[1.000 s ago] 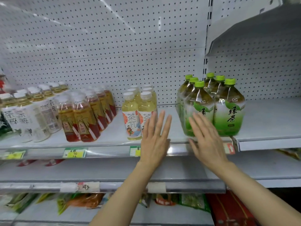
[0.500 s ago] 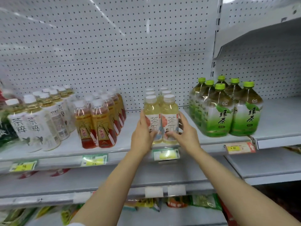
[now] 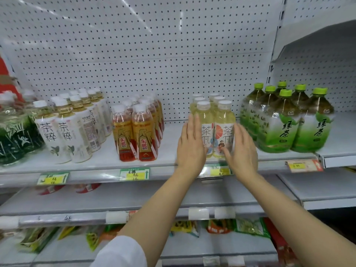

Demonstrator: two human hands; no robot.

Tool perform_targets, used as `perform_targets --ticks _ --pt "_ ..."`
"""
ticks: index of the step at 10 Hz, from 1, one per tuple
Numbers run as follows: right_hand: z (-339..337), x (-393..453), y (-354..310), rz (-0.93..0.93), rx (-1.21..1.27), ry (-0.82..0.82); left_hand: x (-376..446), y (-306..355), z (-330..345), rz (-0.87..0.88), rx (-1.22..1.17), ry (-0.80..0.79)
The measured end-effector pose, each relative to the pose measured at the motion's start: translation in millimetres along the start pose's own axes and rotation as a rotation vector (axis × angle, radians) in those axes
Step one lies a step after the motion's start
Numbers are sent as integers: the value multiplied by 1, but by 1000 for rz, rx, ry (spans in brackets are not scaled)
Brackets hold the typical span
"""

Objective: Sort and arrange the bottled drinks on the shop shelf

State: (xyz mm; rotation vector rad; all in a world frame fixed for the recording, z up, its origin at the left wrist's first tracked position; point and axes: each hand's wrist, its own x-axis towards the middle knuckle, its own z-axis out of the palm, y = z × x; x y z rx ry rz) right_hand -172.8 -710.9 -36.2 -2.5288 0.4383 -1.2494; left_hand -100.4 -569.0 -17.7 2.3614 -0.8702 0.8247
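Note:
Two short rows of pale yellow tea bottles with white caps stand mid-shelf on the white shelf. My left hand lies flat against the left side of the front pair, fingers straight and pointing up. From the other side, my right hand presses on the front right bottle with straight fingers. Large green tea bottles with green caps stand in a group just right of my right hand. Left of my left hand there is a gap, then rows of orange-red drink bottles.
Further left stand white-labelled tea bottles and a dark green wrapped pack. Price tags line the shelf's front rail. A pegboard wall backs the shelf. Lower shelves hold snack packets. To the right is another shelf section.
My hands moved left from the gap beside the green tea to the yellow tea bottles. In the last half second their curled fingers have straightened against the front pair.

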Motion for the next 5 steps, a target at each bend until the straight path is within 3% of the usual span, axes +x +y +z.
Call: perform_targets --ticks 2,3,5 --pt "-7 -15 -10 -205 -186 18 -6 -7 6 150 259 39" --pt "-13 -16 -11 -212 -195 -30 -13 -5 -6 151 263 -48" --pt "-22 -41 -5 -222 -231 -8 -89 -36 -26 99 263 -75"
